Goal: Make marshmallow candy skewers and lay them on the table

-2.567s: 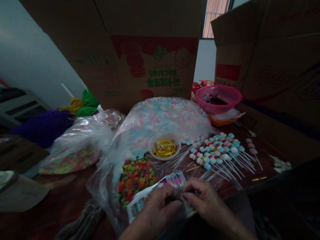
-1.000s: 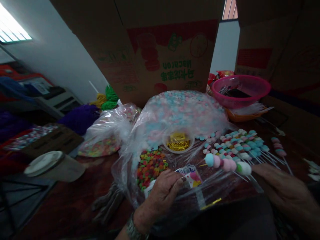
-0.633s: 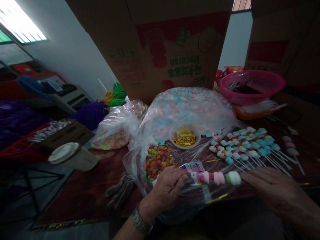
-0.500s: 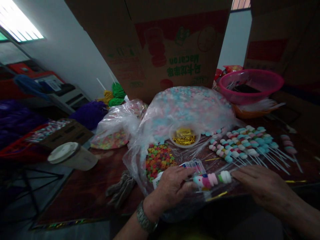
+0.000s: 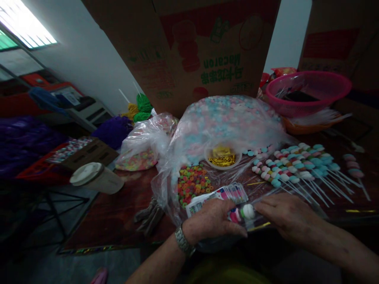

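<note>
My left hand (image 5: pixel 211 223), with a metal watch at its wrist, is closed over a marshmallow skewer (image 5: pixel 248 212). Only the skewer's pink, green and white end shows past the fingers, with clear film about it. Beside that white end, the fingers of my right hand (image 5: pixel 284 213) pinch together on what looks like the film of a clear plastic wrapper. Printed cards (image 5: pixel 233 193) lie fanned out just beyond my left hand. Below the skewer lies a gold twist tie (image 5: pixel 260 227), and another gold twist tie (image 5: pixel 256 183) rests farther back.
Several finished marshmallow skewers (image 5: pixel 302 163) lie at right. A round tub (image 5: pixel 239 161) holds gold ties. Colourful ring candies (image 5: pixel 192 183) sit before a big bag of marshmallows (image 5: pixel 227 122). A lidded cup (image 5: pixel 96 177), grey gloves (image 5: pixel 149 217) and a pink basket (image 5: pixel 308 88) stand around.
My left hand has slid right along the skewer and covers more of it. My right hand has come closer to the left. The view has shifted a little.
</note>
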Tool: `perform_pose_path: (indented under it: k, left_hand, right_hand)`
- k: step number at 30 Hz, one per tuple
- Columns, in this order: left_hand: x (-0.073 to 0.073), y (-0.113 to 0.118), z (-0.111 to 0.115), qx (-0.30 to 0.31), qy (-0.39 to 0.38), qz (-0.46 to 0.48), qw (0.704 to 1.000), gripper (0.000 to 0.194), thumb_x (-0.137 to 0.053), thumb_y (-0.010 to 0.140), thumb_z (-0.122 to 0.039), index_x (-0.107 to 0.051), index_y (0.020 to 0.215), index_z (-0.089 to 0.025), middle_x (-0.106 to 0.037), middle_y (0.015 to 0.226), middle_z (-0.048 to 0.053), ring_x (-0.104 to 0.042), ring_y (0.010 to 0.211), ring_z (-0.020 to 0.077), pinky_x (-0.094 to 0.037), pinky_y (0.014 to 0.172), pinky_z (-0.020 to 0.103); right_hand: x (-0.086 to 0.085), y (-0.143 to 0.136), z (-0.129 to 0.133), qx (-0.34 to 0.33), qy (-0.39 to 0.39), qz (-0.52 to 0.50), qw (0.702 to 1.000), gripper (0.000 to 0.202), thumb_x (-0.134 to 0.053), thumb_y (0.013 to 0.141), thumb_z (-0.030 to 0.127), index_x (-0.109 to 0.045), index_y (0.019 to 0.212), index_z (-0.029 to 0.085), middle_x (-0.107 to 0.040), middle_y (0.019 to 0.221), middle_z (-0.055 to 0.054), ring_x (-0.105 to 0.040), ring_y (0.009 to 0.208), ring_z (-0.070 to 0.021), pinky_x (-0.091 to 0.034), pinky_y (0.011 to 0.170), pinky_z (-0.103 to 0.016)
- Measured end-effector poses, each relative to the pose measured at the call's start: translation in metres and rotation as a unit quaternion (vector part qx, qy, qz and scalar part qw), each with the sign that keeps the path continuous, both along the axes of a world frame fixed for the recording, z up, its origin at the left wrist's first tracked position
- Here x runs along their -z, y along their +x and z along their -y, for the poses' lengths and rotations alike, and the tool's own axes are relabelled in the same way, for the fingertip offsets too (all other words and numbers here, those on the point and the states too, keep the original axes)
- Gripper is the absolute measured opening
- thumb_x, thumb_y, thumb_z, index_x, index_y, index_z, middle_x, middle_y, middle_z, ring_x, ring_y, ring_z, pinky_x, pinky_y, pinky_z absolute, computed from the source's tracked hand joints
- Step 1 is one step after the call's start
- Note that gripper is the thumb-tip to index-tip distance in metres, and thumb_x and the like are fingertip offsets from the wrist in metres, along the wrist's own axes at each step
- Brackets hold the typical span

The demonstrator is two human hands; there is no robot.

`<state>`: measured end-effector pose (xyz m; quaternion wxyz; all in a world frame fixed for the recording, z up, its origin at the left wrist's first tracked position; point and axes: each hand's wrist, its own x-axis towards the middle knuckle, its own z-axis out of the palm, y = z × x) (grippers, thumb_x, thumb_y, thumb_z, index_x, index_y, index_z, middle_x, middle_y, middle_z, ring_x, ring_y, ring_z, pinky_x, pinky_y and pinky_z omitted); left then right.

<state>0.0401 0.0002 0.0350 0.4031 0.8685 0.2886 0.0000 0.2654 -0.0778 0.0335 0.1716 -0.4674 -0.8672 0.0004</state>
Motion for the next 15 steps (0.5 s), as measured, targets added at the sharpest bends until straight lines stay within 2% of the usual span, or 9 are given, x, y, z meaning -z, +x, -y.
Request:
perform_pose_path:
  k: [3, 5, 7, 8, 10, 11, 12, 13, 15]
  left_hand:
    - [0.0, 0.0, 0.0, -0.012, -0.031, -0.023, 0.999, 0.058, -0.075, 0.06, -0.052, -0.062, 0.107, -0.02, -0.066, 0.088, 0.001, -0.059, 0.079, 0.021, -0.043, 0.069, 0.025]
    - [-0.001, 0.0, 0.001, -0.012, -0.057, -0.04, 0.997, 0.054, -0.077, 0.058, -0.049, -0.063, 0.101, -0.02, -0.065, 0.083, 0.0, -0.058, 0.075, 0.0204, -0.044, 0.067, 0.025]
    - [-0.001, 0.001, 0.002, 0.007, -0.147, -0.047, 0.988, 0.049, -0.078, 0.055, -0.046, -0.063, 0.093, -0.019, -0.061, 0.076, -0.002, -0.056, 0.067, 0.0171, -0.044, 0.062, 0.025]
    - [-0.001, 0.002, 0.002, 0.023, -0.223, -0.05, 0.973, 0.05, -0.08, 0.052, -0.046, -0.062, 0.091, -0.019, -0.059, 0.071, -0.003, -0.055, 0.061, 0.015, -0.044, 0.058, 0.024]
    - [0.0, 0.004, 0.003, 0.048, -0.39, -0.047, 0.918, 0.06, -0.084, 0.044, -0.046, -0.058, 0.091, -0.019, -0.055, 0.062, -0.006, -0.051, 0.049, 0.0118, -0.044, 0.048, 0.023]
    - [0.0, 0.005, 0.002, 0.053, -0.452, -0.043, 0.889, 0.065, -0.085, 0.041, -0.047, -0.057, 0.092, -0.02, -0.053, 0.058, -0.007, -0.049, 0.046, 0.0112, -0.043, 0.045, 0.023]
    - [0.001, 0.006, 0.001, 0.051, -0.484, -0.038, 0.873, 0.068, -0.085, 0.039, -0.048, -0.056, 0.094, -0.02, -0.052, 0.056, -0.007, -0.049, 0.044, 0.0112, -0.044, 0.043, 0.023]
    - [0.0, 0.008, 0.0, 0.045, -0.481, -0.028, 0.875, 0.069, -0.085, 0.04, -0.049, -0.056, 0.095, -0.019, -0.052, 0.056, -0.007, -0.05, 0.045, 0.0119, -0.045, 0.043, 0.024]
    - [-0.001, 0.011, -0.005, 0.042, -0.39, -0.011, 0.92, 0.066, -0.083, 0.045, -0.049, -0.057, 0.097, -0.018, -0.057, 0.064, -0.004, -0.056, 0.055, 0.015, -0.049, 0.051, 0.027]
  right_hand:
    - [0.002, -0.002, -0.002, 0.001, -0.003, 0.025, 1.0, 0.029, -0.045, 0.076, 0.004, -0.062, 0.09, 0.022, -0.06, 0.068, 0.001, -0.05, 0.06, -0.0145, -0.029, 0.055, -0.027]
    - [0.0, -0.001, -0.005, -0.009, 0.028, 0.033, 0.999, 0.024, -0.046, 0.079, 0.006, -0.062, 0.088, 0.022, -0.058, 0.066, 0.0, -0.047, 0.06, -0.0153, -0.027, 0.055, -0.029]
    - [-0.005, 0.002, -0.008, -0.039, 0.084, 0.047, 0.995, 0.019, -0.046, 0.085, 0.01, -0.062, 0.089, 0.02, -0.058, 0.068, -0.001, -0.046, 0.063, -0.0162, -0.027, 0.059, -0.031]
    - [-0.009, 0.003, -0.01, -0.056, 0.114, 0.055, 0.99, 0.018, -0.045, 0.087, 0.012, -0.061, 0.091, 0.02, -0.059, 0.071, -0.002, -0.046, 0.066, -0.0169, -0.028, 0.062, -0.032]
    - [-0.016, 0.005, -0.012, -0.087, 0.155, 0.066, 0.982, 0.018, -0.044, 0.089, 0.013, -0.06, 0.096, 0.018, -0.061, 0.078, -0.004, -0.046, 0.07, -0.0177, -0.029, 0.068, -0.035]
    - [-0.018, 0.005, -0.013, -0.1, 0.16, 0.066, 0.98, 0.019, -0.043, 0.09, 0.013, -0.06, 0.098, 0.018, -0.062, 0.079, -0.005, -0.045, 0.07, -0.0177, -0.029, 0.069, -0.036]
    - [-0.017, 0.003, -0.013, -0.11, 0.154, 0.062, 0.98, 0.018, -0.043, 0.091, 0.014, -0.06, 0.098, 0.017, -0.061, 0.077, -0.004, -0.045, 0.069, -0.0174, -0.029, 0.068, -0.036]
    - [-0.014, 0.0, -0.012, -0.116, 0.142, 0.053, 0.982, 0.018, -0.043, 0.091, 0.015, -0.06, 0.097, 0.017, -0.06, 0.074, -0.003, -0.044, 0.067, -0.017, -0.028, 0.067, -0.035]
    - [-0.002, -0.007, -0.009, -0.108, 0.111, 0.022, 0.988, 0.019, -0.042, 0.091, 0.016, -0.061, 0.093, 0.017, -0.057, 0.068, -0.002, -0.043, 0.063, -0.0163, -0.027, 0.062, -0.033]
